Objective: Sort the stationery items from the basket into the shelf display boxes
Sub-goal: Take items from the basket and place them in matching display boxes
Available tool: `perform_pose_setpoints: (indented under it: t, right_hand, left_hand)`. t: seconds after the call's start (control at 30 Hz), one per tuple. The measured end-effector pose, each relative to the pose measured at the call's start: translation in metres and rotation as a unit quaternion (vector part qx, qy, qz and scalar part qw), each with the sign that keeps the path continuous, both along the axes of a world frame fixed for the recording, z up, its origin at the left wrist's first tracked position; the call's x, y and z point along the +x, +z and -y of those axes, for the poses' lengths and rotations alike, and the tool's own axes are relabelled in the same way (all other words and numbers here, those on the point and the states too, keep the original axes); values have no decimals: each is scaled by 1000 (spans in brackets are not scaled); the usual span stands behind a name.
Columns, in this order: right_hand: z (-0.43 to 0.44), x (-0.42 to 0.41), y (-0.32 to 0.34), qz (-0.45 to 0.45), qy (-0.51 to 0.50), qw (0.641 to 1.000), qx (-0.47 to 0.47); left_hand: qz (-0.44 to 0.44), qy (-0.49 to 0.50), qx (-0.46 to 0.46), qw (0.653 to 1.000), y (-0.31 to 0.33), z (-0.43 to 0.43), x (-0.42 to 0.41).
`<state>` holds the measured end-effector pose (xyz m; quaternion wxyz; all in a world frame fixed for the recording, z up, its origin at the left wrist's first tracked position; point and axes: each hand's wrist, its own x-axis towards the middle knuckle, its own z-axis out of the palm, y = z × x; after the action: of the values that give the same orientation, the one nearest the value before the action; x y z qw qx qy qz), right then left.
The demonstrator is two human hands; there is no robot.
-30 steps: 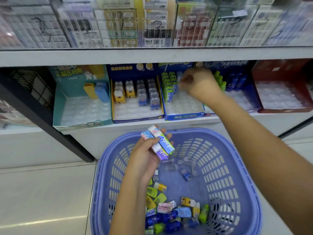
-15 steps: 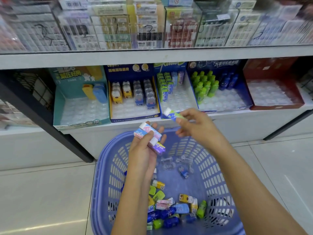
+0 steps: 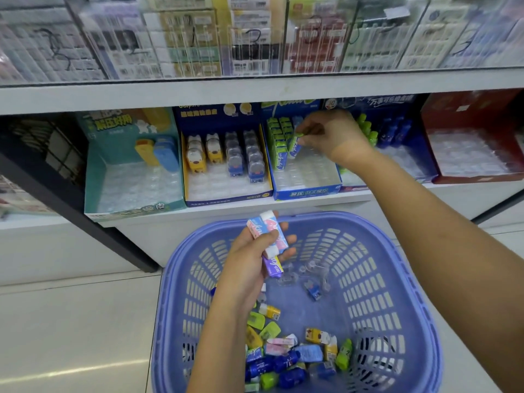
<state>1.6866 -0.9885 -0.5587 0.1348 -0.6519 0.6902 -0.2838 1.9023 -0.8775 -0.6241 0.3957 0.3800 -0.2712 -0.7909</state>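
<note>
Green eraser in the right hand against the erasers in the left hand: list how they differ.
Colour: the green eraser has a green and blue sleeve; the left-hand erasers have pink and purple ones.
Count: the right hand pinches one; the left hand holds several.
Place: the green eraser is at the blue display box, beside the green row; the left-hand erasers are over the basket.
Shared: small sleeved blocks.

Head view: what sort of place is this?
Probably a stationery shop aisle: printed display boxes of erasers line a white shelf, clear bins of packaged goods stand above, the right hand holds an eraser at one box, and the left hand grips more over a purple basket.
</note>
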Motion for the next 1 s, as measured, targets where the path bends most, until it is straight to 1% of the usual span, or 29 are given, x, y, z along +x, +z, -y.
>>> perform_pose_setpoints:
  t: [0.1,0.23,0.37,0.43,0.5,0.53,0.6,0.67,0.7,0.73,0.8,0.9,1.0]
  right_hand:
    - [6,-4,7,-40,34,998,39]
    - [12,2,3,-56,15,997,52]
    - [18,11,4,-77,20,994,71]
    - [16,15,7,-108,20,991,82]
    - [3,19,9,-118,-5,991,60]
    - [-9,22,8,-86,-22,995,43]
    - [-42,34,4,42,-30,998,45]
    - [-82,55,-2,153,7,982,113]
    - [-101,66,-7,188,21,971,145]
    - [-115,77,-12,203,25,965,162]
    - [-132,94,-22,185,0,971,153]
    - [-138,107,-27,136,-38,982,123]
    - [-136,104,-21,137,-52,981,131]
  left_hand:
    - [-3,4,0,1000,-4,3,1]
    - [-18,5,11,1000,-4,5,2]
    - [-66,-4,36,997,0,5,1]
    - [-93,-6,60,994,3,4,1]
    - [-106,-3,73,992,5,3,1]
    - [-108,1,76,991,6,2,1]
    - [-109,15,76,991,5,2,2]
    - [-115,30,74,990,7,2,1]
    - [-125,30,72,989,8,1,-1]
    - [-138,27,71,988,10,0,-2]
    - [-150,25,71,986,12,-4,-4]
    - [-135,16,64,989,12,-8,-6]
    - [-115,-13,50,992,15,-11,-7]
